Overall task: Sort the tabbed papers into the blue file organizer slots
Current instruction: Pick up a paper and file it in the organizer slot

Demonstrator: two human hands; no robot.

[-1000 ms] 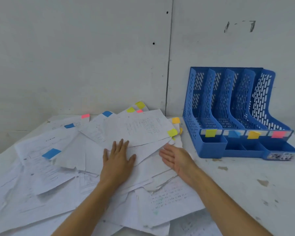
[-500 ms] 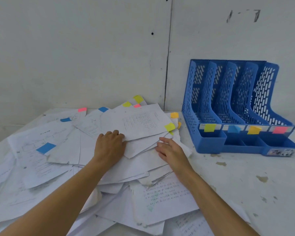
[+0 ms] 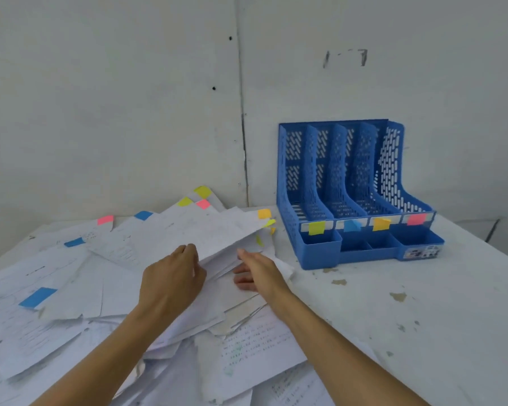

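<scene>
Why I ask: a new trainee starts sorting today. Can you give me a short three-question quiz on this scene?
1. True or false: the blue file organizer already holds papers.
2. Left to right, its front colour labels read: A) yellow, blue, orange, pink; B) pink, orange, blue, yellow; C) blue, pink, yellow, orange.
3. How many upright slots does it have?
Key: 1 false; 2 A; 3 four.
</scene>
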